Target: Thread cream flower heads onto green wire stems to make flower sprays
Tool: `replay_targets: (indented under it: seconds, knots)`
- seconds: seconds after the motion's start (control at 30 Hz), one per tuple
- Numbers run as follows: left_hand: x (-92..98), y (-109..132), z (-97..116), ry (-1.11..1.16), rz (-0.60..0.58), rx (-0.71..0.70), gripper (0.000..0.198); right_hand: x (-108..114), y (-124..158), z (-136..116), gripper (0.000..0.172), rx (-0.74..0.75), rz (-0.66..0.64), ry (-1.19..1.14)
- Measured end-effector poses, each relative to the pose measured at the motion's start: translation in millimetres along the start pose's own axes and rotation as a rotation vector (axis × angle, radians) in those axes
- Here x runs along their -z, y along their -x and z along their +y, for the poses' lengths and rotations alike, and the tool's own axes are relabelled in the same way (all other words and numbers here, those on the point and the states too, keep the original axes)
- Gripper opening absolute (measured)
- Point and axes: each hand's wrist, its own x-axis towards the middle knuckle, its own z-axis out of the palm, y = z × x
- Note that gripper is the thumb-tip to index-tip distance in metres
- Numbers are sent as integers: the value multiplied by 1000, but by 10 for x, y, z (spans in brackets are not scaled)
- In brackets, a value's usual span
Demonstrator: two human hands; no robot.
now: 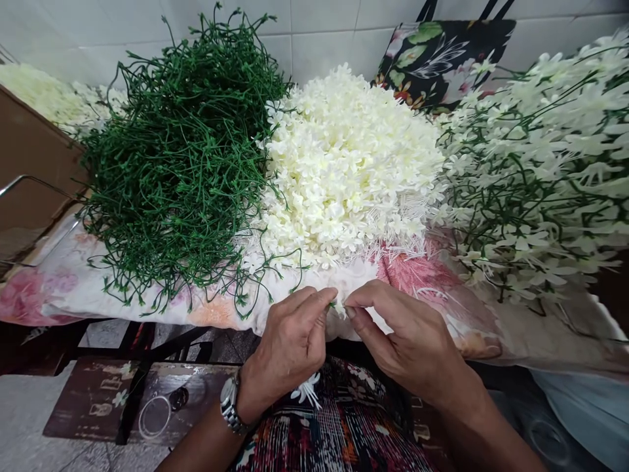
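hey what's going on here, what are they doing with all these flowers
A person's left hand and right hand meet at the front of a floral cloth, pinching a small white flower at their fingertips. Beyond the hands sit a heap of green stems, a pile of white blossoms and, at the right, white flowers on green stems.

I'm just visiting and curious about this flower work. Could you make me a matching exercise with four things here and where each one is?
Things:
1. Artificial green stems
2. Big heap of white blossoms
3. Flower-print bag
4. Wristwatch

Places:
A. Strapped on just behind the left hand
B. Piled toward the left on the flowered cloth
C. At the back, by the tiled wall
D. In the middle of the cloth, in front of the person

Right pairs: 1-B, 2-D, 3-C, 4-A
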Motion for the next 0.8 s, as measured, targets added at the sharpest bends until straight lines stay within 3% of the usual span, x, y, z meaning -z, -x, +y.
replay_targets:
  seconds: [0.27, 0.43, 0.8]
  knots:
    - [6, 24, 2, -56, -60, -2, 31, -34, 29, 24, 11, -24, -21, 3]
    - [-9, 23, -16, -34, -18, 51, 18, -24, 52, 22, 10, -61, -16, -12]
    - [-25, 20, -42, 49, 28, 34, 16, -65, 58, 36, 11, -22, -50, 43]
